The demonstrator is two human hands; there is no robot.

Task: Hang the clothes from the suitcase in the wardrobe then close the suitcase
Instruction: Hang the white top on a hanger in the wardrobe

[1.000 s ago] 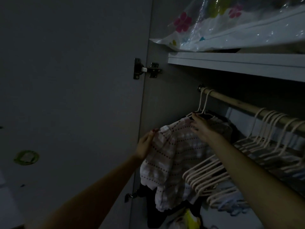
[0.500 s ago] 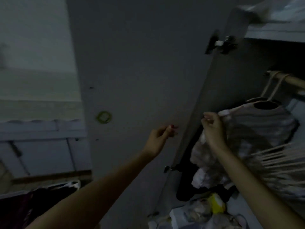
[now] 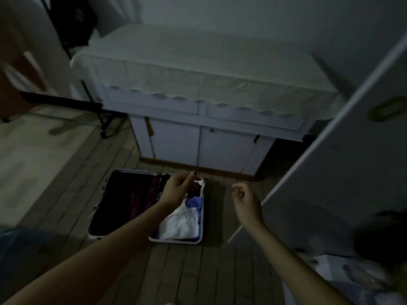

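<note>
The suitcase (image 3: 123, 208) lies open on the tiled floor (image 3: 66, 172), just in front of a low white cabinet (image 3: 198, 139) draped with a pale scalloped cloth (image 3: 198, 69). Its half farther from the wardrobe door (image 3: 352, 161) holds dark clothing (image 3: 127, 199); the half nearer the door holds white and blue clothes (image 3: 185, 219). The left hand (image 3: 178, 188) hangs above the suitcase, fingers loosely curled and holding nothing that can be made out in the dim, blurred view. The right hand (image 3: 244, 197) hangs between the suitcase and the door, fingers loosely curled, empty. A green sticker (image 3: 387, 108) sits on the door, and a black stand (image 3: 66, 102) rises beside the cabinet
</note>
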